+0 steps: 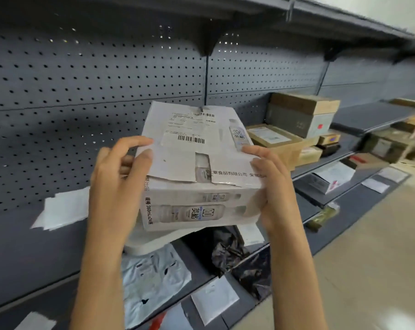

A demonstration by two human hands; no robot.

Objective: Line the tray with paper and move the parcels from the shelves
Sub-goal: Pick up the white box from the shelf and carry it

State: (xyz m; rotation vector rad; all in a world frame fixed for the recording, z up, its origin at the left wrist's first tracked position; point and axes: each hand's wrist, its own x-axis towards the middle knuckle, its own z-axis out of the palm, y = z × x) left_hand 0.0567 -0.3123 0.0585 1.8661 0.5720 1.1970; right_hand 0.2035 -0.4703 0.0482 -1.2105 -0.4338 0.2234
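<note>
Right now both hands are clamping a white carton (197, 172) from opposite sides, holding it in the air in front of the grey shelving. The left hand (117, 186) is gripping the carton's left end, thumb lying over the torn top flap and fingers curled round the corner. The right hand (270, 186) is gripping the right end, thumb on the top edge and fingers wrapping down the side; its lower fingers are blurred, so I cannot tell how far under they are reaching. Neither hand is nearer than the other; the load is sitting between them.

The carton's long axis is running away from the person, toward the pegboard back panel (94, 91), with the printed short face turned toward the camera and the shipping label (189, 129) on top. It is hanging above a flat white parcel (151, 244), which is lying on the shelf (35, 246) below; whether the two are touching is not clear.

Further right, brown boxes (297, 120) are sitting stacked on the shelf, well apart from the hands. No tray is showing, so the carry will probably be calling for a turn away from the shelving.
</note>
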